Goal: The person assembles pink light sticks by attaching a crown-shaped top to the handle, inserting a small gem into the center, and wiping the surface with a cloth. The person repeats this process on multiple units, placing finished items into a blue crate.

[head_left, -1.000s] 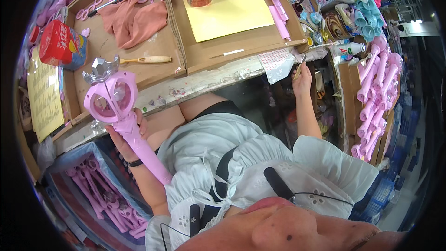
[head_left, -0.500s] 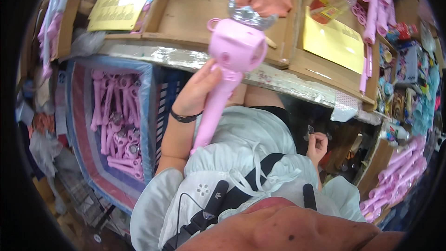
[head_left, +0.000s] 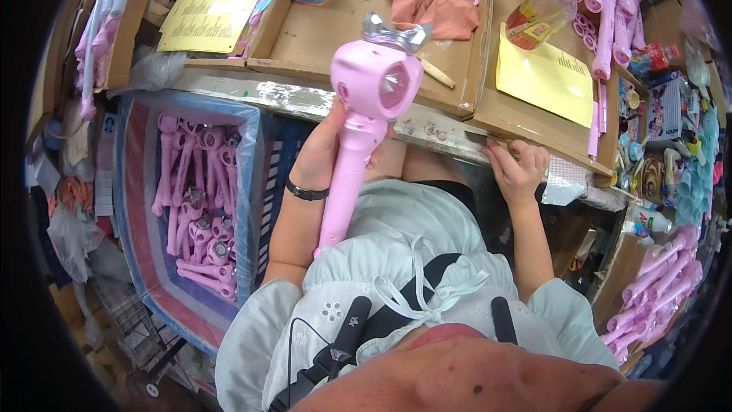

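My left hand [head_left: 324, 141] is wrapped round the neck of a pink plastic toy wand [head_left: 349, 175]. The wand stands upright and slightly tilted, its handle end resting by my lap. A silver bow-shaped crown [head_left: 395, 33] tops its round head, which has a window-like opening on the side facing right. At the bench's front edge, my right hand [head_left: 518, 168] pinches its thumb and fingers together. A small dark flat piece [head_left: 476, 138] shows at its fingertips, too small to name.
A blue-rimmed basket [head_left: 252, 183] of pink wands stands at my left. On the bench lie cardboard trays [head_left: 305, 38], yellow printed sheets [head_left: 541, 80], an orange cloth [head_left: 431, 0], a plastic bottle [head_left: 545, 14] and a wooden-handled tool [head_left: 437, 73]. More pink handles [head_left: 656, 290] fill a box at right.
My right hand has risen from beside my lap to the bench edge, moving up and slightly left. The wand in my left hand has turned a little and shifted left.
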Demonstrator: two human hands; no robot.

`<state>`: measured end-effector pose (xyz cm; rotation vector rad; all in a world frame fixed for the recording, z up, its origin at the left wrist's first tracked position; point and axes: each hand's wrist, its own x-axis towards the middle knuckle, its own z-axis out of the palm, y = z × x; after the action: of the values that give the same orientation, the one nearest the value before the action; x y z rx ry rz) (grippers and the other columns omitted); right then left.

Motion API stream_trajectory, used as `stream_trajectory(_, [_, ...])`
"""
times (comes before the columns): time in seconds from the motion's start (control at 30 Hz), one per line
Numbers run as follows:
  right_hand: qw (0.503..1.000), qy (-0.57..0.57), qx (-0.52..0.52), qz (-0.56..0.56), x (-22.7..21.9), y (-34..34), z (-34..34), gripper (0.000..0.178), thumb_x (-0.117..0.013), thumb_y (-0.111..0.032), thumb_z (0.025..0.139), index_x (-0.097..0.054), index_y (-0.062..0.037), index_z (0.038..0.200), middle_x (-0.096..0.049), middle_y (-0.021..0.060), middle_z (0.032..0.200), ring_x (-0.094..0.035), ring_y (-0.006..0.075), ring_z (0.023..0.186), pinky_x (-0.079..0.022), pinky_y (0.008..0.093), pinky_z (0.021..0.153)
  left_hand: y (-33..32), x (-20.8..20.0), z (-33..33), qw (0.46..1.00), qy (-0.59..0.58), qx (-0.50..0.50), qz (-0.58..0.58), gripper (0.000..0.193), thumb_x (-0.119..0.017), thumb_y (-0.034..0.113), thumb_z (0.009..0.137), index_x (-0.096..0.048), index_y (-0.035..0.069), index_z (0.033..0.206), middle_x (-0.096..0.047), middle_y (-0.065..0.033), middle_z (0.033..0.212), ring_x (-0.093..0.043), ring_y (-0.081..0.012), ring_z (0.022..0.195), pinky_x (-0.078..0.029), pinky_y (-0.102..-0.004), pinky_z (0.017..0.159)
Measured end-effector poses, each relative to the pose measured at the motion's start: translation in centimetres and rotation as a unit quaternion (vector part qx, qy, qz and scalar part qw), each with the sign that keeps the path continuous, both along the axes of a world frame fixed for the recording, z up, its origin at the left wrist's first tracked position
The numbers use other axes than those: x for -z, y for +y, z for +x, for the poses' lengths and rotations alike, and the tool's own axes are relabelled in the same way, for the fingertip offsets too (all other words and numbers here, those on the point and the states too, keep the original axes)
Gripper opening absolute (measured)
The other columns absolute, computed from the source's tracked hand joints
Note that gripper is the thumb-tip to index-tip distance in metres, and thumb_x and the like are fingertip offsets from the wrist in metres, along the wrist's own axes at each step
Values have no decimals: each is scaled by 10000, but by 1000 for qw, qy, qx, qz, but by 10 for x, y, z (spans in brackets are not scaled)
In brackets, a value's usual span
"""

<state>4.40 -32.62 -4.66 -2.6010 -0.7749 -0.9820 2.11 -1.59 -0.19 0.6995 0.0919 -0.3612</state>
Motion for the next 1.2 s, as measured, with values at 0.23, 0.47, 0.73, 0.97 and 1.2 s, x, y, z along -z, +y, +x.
stream_trajectory(0.23, [996, 60, 35, 51, -25, 16, -14, 191, -722, -106, 708, -692, -144, 893, -574, 16, 917, -524, 218, 821, -381, 331, 750, 8, 16, 5, 990, -5, 33, -136, 663, -316, 621, 908, -433, 73, 1263, -585, -244, 941, -585, -232, 505, -455, -263, 401])
stream_trajectory(0.47, [955, 261, 62, 125, -62, 14, 57, 129, -607, -165, 811, -665, -50, 827, -623, 129, 831, -583, 315, 808, -446, 390, 742, 10, 23, -10, 983, 55, 45, -171, 753, -326, 693, 857, -447, 48, 1227, -544, -209, 693, -530, -255, 411, -438, -305, 357])
stream_trajectory(0.73, [812, 583, -1, -17, -56, -1, 88, 530, -388, -444, 931, -650, -6, 787, -631, 209, 790, -587, 388, 765, -460, 438, 726, 16, 22, -15, 989, 25, 17, -145, 910, -348, 668, 871, -167, -40, 1415, -464, -133, 679, -418, -191, 371, -355, -288, 333])
stream_trajectory(0.97, [819, 571, 23, 41, -72, -36, 68, 513, -493, -449, 897, -654, 22, 773, -606, 193, 685, -590, 307, 660, -456, 375, 651, 17, 28, -14, 990, 90, 8, -106, 904, -325, 688, 861, -246, -42, 1388, -477, -127, 662, -424, -192, 360, -351, -288, 325])
stream_trajectory(1.2, [801, 571, -54, 170, -77, -86, 54, 200, -631, -100, 828, -651, 20, 987, -608, 88, 1112, -589, 168, 944, -442, 262, 836, 8, 36, -5, 957, 77, 65, -273, 639, -348, 629, 894, -473, 87, 1209, -552, -222, 751, -542, -266, 450, -476, -321, 392])
